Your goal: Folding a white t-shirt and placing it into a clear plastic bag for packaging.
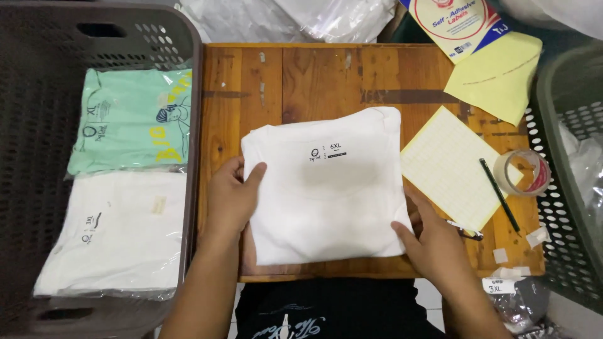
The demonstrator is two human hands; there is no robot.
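A folded white t-shirt (326, 188) lies in the middle of a small wooden table (282, 81), its printed neck label facing up. My left hand (231, 194) grips the shirt's left edge, thumb on top of the cloth. At the lower right corner, my right hand (430, 242) holds the shirt with the thumb pressed on the fabric. Both forearms come in from the bottom of the view.
A dark basket (38, 75) at left holds a bagged mint shirt (129, 119) and a bagged white shirt (113, 232). Yellow label sheets (449, 166), a black pen (499, 194) and a tape roll (522, 172) lie at right. A green basket (565, 188) stands far right.
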